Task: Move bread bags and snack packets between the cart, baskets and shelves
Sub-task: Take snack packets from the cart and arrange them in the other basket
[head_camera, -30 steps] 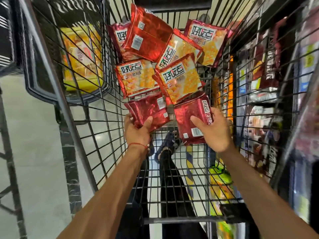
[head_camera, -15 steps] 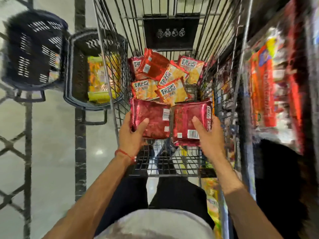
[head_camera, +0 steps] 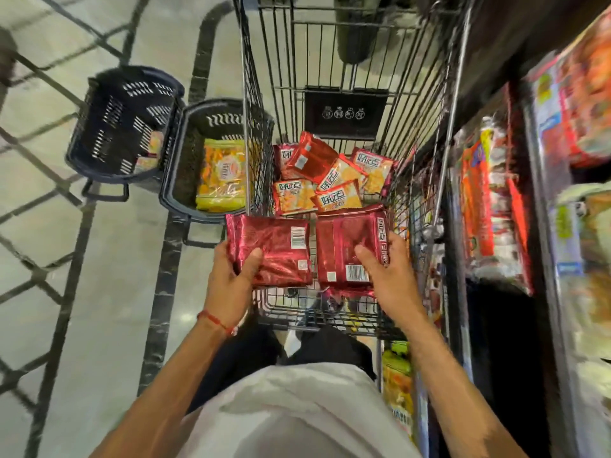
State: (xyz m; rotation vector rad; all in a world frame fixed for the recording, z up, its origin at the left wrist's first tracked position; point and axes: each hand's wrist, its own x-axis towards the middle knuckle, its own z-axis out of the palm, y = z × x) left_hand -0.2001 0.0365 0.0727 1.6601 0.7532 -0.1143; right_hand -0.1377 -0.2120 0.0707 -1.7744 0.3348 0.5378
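Grips one red packet (head_camera: 274,249) in the left hand (head_camera: 231,279), thumb pressed flat on the top face, fingers curled under the near-left corner. Grips a second red packet (head_camera: 347,246) in the right hand (head_camera: 390,272) the same way, thumb on top, fingers wrapped round the right edge. Holds both barcode side up, side by side and just apart, raised over the near end of the cart (head_camera: 330,51). Keeps the first packet's long axis running left to right, jutting out past the thumb toward the cart's middle. Keeps the second closer to square, reaching away from the body.

Just beyond the hands, lower down in the cart: a pile of packets (head_camera: 334,180), red and orange, overlapping.

Left of the cart, pressed against its wire wall: the nearer basket (head_camera: 185,206), with a yellow bread bag (head_camera: 223,175) inside. Past that, farther left: the second basket (head_camera: 109,127), something pale at its bottom, too small to name. Right of the cart, close alongside: stocked shelves (head_camera: 489,206).

Reads as mid-carry, both packets already lifted. Puts the left hand nearer the baskets, up and to its left, and the right hand nearer the shelves. Cannot tell which target is meant.
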